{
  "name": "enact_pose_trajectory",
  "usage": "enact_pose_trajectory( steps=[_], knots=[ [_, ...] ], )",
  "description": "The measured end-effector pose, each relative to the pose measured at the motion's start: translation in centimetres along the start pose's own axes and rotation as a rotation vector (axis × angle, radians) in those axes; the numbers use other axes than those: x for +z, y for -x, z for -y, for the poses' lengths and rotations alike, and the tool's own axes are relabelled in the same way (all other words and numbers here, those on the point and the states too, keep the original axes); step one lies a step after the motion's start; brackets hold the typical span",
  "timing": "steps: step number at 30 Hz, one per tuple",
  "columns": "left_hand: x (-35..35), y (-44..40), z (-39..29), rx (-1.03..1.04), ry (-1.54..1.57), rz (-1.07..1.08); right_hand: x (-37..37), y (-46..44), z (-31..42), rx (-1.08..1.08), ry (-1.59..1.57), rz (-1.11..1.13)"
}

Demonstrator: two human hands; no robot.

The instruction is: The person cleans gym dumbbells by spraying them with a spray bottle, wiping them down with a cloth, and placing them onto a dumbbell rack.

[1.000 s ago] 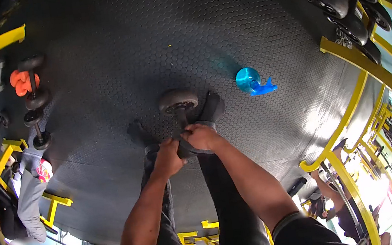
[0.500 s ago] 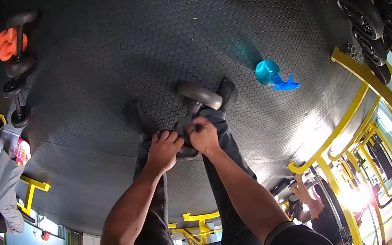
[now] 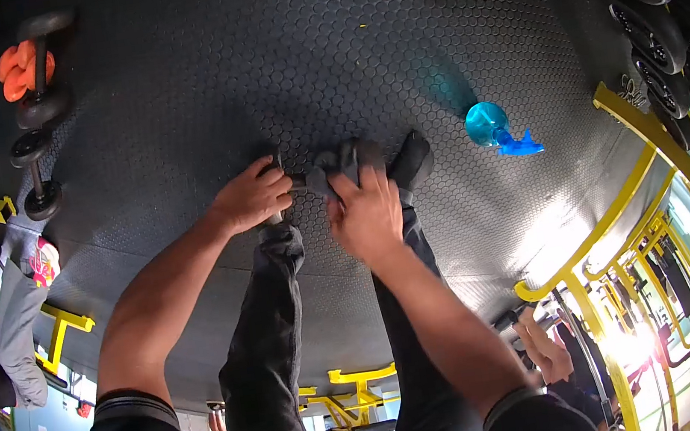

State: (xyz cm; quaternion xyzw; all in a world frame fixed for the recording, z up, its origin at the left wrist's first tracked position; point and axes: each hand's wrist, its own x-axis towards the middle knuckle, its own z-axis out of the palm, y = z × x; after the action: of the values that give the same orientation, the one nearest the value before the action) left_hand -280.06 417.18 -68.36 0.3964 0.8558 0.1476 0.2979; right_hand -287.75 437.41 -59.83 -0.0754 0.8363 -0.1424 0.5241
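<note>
A dark dumbbell (image 3: 368, 154) lies across in front of my shoes, its short handle running between my two hands. My left hand (image 3: 256, 195) has its fingers curled over the dumbbell's left end, which is mostly hidden beneath them. My right hand (image 3: 369, 212) presses against the right-hand weight with bent fingers. Bunched under those fingers is a dark grey, soft-looking piece that seems to be a cloth (image 3: 323, 173), partly hidden and blurred. To the right, a spray bottle (image 3: 487, 124) with clear blue body and blue trigger head lies on the mat.
Dumbbells (image 3: 37, 176) and orange weights (image 3: 19, 70) lie on the black rubber floor (image 3: 199, 78) at left. Weight plates (image 3: 650, 36) hang at right beside a yellow frame (image 3: 673, 149). Another person's hand (image 3: 544, 348) shows lower right; a person in grey trousers (image 3: 18, 342) is at left.
The dumbbell has turned from slanting to lying crosswise. My left hand has moved left and forward onto its left end; my right hand has shifted slightly right. My knees have parted.
</note>
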Motion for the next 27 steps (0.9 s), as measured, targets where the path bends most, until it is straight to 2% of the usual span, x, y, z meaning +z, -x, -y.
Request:
enact_pose_trajectory(
  steps=[1,2,3,4,5,6,8,10,12,13,15,16,18,19,20,22,23,25,26,27],
  knots=[
    [-0.1,0.2,0.1,-0.04,0.031,-0.022,-0.7,-1.1,0.2,-0.143,0.179,-0.038],
    [-0.2,0.4,0.3,-0.082,0.058,-0.045,-0.1,-2.5,-0.1,-0.151,0.183,-0.038],
    [-0.2,0.5,0.0,-0.087,0.056,-0.047,1.6,-4.2,-1.1,-0.173,0.465,-0.01],
    [-0.1,0.6,-0.7,-0.278,0.102,-0.079,3.1,-5.8,-1.9,-0.194,0.748,0.013],
    [-0.3,0.7,-1.2,-0.473,0.148,-0.111,3.9,-7.0,-2.1,-0.188,0.88,0.003],
    [-1.6,0.6,-1.4,-0.486,0.145,-0.113,3.9,-7.2,-0.9,-0.201,0.885,0.0],
    [-4.1,0.0,-2.2,-0.707,0.483,0.241,4.3,-6.6,1.2,-0.043,0.941,0.227],
    [-4.2,-0.4,-2.7,-0.727,0.514,0.234,5.0,-4.0,1.0,-0.096,1.004,0.267],
    [-3.8,-1.2,-3.3,-0.881,0.657,0.157,5.3,-1.6,-0.9,-0.314,1.068,0.255],
    [-3.1,-1.4,-3.6,-0.887,0.669,0.143,5.4,-1.2,-1.9,-0.316,1.087,0.256],
    [-1.9,-1.1,-4.2,-0.911,0.681,0.038,7.0,-0.7,-4.0,-0.568,1.197,0.226],
    [-1.6,-0.9,-4.3,-0.916,0.68,0.035,8.4,-0.9,-4.8,-0.573,1.199,0.224],
    [-2.1,-0.9,-4.2,-0.91,0.724,0.1,10.8,-2.0,-5.6,-0.696,1.336,0.414],
    [-2.3,-0.9,-4.2,-0.914,0.713,0.104,11.5,-2.6,-5.7,-0.692,1.291,0.501],
    [-2.5,-0.9,-4.0,-0.921,0.71,0.103,12.5,-3.4,-5.9,-0.699,1.293,0.498],
    [-2.4,-0.9,-3.9,-0.918,0.773,0.126,15.1,-4.6,-7.0,-0.526,0.96,0.617],
    [-2.1,-0.8,-4.2,-0.929,0.781,0.046,14.8,-4.6,-5.9,-0.528,0.955,0.634],
    [-2.7,-0.7,-3.9,-0.938,0.836,0.068,10.2,-4.1,-0.7,-0.259,0.79,0.797],
    [-3.1,-1.0,-3.7,-0.954,0.871,0.067,7.2,-3.1,1.0,-0.245,0.798,0.804],
    [-2.8,-1.1,-3.9,-0.953,0.873,0.05,3.7,-2.1,2.6,-0.229,0.825,0.606]
  ],
)
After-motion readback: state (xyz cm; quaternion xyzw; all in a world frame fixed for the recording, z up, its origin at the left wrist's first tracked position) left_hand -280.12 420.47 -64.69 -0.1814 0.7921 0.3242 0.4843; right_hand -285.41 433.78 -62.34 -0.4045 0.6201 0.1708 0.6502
